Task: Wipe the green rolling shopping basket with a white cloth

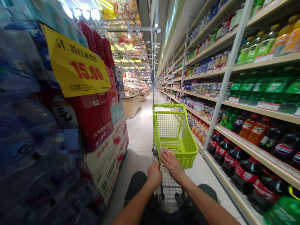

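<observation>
A lime-green shopping cart (195, 150) with a latticed basket stands in front of my knees. My left hand (154, 174) is closed around the dark upright of its frame, at the basket's near left corner. My right hand (172, 162) lies with fingers extended over a pale, crumpled cloth (163, 151), pressing it against the basket's near left side. Much of the cloth is hidden under the fingers. The basket's visible floor holds nothing. Below it, the cart's lower wire rack (172, 179) reaches between my legs.
Shelves with soda bottles (243, 172) run along the right. Stacked drink cartons (103, 156) and wrapped bottles rise close on the left, under a yellow price sign (77, 64). A tiled aisle (138, 131) extends ahead past a rounded display counter (131, 106).
</observation>
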Demonstrator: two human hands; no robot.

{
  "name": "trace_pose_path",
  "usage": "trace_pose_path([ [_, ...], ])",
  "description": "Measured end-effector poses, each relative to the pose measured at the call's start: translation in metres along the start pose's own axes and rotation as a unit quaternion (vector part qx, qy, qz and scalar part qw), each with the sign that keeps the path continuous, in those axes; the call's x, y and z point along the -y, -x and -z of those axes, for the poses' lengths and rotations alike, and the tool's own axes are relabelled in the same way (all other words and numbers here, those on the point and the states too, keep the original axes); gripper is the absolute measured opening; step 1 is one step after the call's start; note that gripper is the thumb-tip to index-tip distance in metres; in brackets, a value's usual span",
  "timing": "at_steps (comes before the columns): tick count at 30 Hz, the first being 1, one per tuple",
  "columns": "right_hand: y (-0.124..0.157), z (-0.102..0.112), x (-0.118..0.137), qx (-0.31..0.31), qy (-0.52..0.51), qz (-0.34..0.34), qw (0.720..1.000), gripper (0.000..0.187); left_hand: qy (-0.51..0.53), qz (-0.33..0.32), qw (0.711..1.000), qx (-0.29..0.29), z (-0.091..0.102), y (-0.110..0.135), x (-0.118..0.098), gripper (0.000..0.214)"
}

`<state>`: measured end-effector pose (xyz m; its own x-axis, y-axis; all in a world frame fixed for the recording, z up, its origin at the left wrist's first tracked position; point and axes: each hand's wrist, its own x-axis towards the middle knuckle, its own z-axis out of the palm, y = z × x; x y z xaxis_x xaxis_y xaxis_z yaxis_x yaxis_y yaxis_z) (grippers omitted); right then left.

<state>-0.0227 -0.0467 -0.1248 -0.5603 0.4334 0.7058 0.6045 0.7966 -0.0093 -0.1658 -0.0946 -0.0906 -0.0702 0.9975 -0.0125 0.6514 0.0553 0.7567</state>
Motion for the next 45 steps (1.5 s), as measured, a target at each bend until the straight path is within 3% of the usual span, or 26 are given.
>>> trace_pose_path([
  [2,0.009,-0.008,0.004,0.033,-0.062,-0.037,0.997,0.037,0.057,0.002,0.998,-0.008,0.001,-0.002,-0.003,0.046],
  [5,0.025,-0.015,0.016,0.036,-0.188,-0.187,0.964,0.036,0.16,0.018,0.987,-0.021,0.005,-0.009,-0.004,0.053],
  [7,0.021,-0.007,0.028,0.014,-0.302,-0.283,0.91,0.035,0.239,0.038,0.97,-0.008,0.007,-0.012,-0.005,0.055],
  [10,-0.006,0.022,0.039,-0.012,-0.449,-0.369,0.813,0.034,0.357,0.074,0.929,0.062,0.007,-0.012,-0.009,0.041],
  [13,-0.03,0.045,0.036,-0.069,-0.489,-0.44,0.75,0.038,0.45,0.097,0.88,0.113,0.002,-0.008,-0.013,0.023],
  [17,-0.034,0.046,0.026,-0.136,-0.467,-0.494,0.72,0.045,0.523,0.127,0.838,0.086,-0.003,-0.007,-0.016,0.021],
  [20,-0.031,0.039,0.028,-0.173,-0.423,-0.494,0.74,0.047,0.557,0.144,0.814,0.08,0.0,-0.006,-0.019,0.022],
  [22,-0.029,0.038,0.034,-0.165,-0.416,-0.478,0.756,0.046,0.572,0.151,0.8,0.104,0.004,-0.005,-0.022,0.023],
  [25,-0.028,0.039,0.04,-0.144,-0.433,-0.469,0.756,0.042,0.59,0.147,0.783,0.129,0.007,-0.003,-0.028,0.023],
  [27,-0.026,0.041,0.041,-0.144,-0.421,-0.47,0.762,0.041,0.595,0.143,0.783,0.111,0.005,-0.004,-0.03,0.02],
  [29,-0.024,0.04,0.039,-0.142,-0.386,-0.449,0.793,0.04,0.592,0.151,0.788,0.074,0.001,-0.006,-0.032,0.018],
  [33,-0.012,0.027,0.035,-0.12,-0.287,-0.31,0.898,0.039,0.585,0.176,0.791,0.017,-0.008,-0.009,-0.036,0.023],
  [36,0.002,0.011,0.035,-0.101,-0.196,-0.224,0.949,0.044,0.572,0.197,0.796,0.021,-0.009,-0.009,-0.04,0.013],
  [41,0.024,-0.003,0.029,-0.09,-0.059,-0.083,0.991,0.054,0.523,0.215,0.824,0.042,-0.005,-0.006,-0.042,0.012],
  [45,0.016,0.016,-0.004,-0.106,0.038,-0.011,0.994,0.054,0.481,0.196,0.852,0.069,-0.001,-0.007,-0.05,0.024],
])
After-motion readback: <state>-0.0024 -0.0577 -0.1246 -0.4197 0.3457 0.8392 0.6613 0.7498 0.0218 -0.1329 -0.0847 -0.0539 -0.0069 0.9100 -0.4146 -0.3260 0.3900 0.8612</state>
